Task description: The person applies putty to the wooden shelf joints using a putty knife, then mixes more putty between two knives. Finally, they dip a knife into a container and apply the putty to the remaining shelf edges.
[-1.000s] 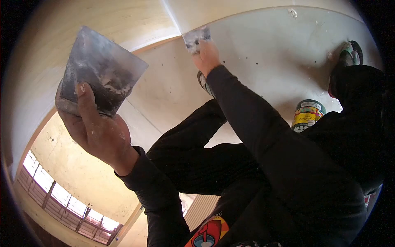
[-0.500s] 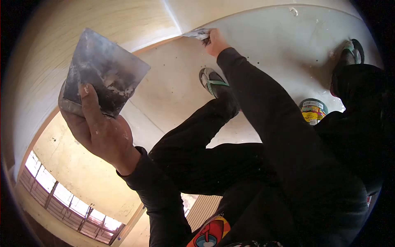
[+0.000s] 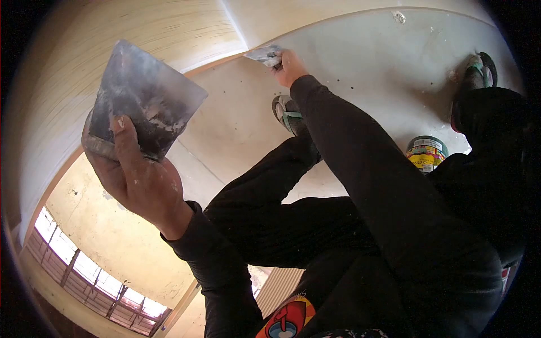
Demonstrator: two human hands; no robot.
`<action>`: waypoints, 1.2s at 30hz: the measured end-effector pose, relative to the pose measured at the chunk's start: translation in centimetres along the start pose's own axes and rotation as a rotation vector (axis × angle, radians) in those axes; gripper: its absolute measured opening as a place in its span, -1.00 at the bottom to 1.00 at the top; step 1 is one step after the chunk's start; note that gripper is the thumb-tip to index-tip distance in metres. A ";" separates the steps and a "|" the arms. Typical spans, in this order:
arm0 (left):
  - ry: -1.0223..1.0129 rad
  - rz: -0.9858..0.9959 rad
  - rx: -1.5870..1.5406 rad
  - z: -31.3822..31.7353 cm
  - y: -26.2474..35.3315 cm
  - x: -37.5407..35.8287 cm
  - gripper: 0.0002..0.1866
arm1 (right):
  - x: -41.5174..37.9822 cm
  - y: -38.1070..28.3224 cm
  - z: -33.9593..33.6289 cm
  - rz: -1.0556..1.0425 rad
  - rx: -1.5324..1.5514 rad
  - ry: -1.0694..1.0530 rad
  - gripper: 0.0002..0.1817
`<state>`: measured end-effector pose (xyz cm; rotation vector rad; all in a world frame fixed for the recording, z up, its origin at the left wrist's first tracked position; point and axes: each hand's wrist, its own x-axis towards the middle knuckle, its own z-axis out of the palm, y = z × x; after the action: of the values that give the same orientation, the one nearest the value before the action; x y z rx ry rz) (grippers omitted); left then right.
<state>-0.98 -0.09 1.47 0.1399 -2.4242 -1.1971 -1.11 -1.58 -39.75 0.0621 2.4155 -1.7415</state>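
My left hand (image 3: 147, 183) is raised at the left, closed around a square, flat putty scraper (image 3: 149, 93). Its broad face is turned up, smeared grey and dark, with pale putty near my thumb. Further off, my right hand (image 3: 291, 69) grips a smaller putty scraper (image 3: 262, 54) with a whitish, smeared blade. That blade is close to the foot of the wall (image 3: 169, 34), near the corner where a white filled seam (image 3: 234, 22) runs down; whether it touches cannot be made out. My right fingers partly cover this scraper.
A can with a colourful label (image 3: 426, 153) stands on the grey floor (image 3: 360, 62) beside my leg. My sandalled feet (image 3: 288, 114) are planted apart. A whitish lump (image 3: 399, 17) lies at the far floor edge. A barred window (image 3: 96, 276) shows lower left.
My right hand and its scraper have shifted slightly left and down, back from the wall corner. My left hand stays nearly still with its scraper.
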 end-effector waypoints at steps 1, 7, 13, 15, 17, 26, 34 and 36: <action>-0.003 -0.008 0.004 0.1 0.0 0.0 -0.63 | 1.8 4.1 3.4 0.000 0.000 0.001 -0.78; -0.048 -0.008 0.031 0.4 0.0 0.0 -0.60 | 3.3 6.8 6.0 0.200 1.099 0.355 -0.66; -0.094 -0.001 0.124 1.2 0.2 -0.2 -0.66 | 2.5 0.9 -5.5 0.654 1.674 0.227 -0.84; -0.127 0.017 0.123 1.1 0.0 -0.1 -0.67 | 2.5 1.1 -7.3 0.699 1.885 0.285 -0.87; -0.149 0.002 0.082 1.3 0.1 -0.1 -0.69 | 2.9 1.0 -9.2 0.793 1.966 0.358 -0.88; -0.214 -0.179 -0.052 3.7 -0.2 -0.5 -0.70 | -3.0 5.4 -13.1 0.400 1.424 0.393 -0.64; -0.145 -0.488 -0.125 3.0 -2.3 1.7 -0.70 | -1.6 -15.5 -18.5 -0.024 1.604 -0.073 -0.59; -0.132 -0.525 -0.120 3.1 -3.2 1.7 -0.68 | -2.3 -18.8 -19.8 -0.139 1.419 -0.017 -0.63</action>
<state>-4.14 -0.30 -2.05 0.7171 -2.4994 -1.6105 -3.36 11.31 -15.68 0.0391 0.7232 -3.0215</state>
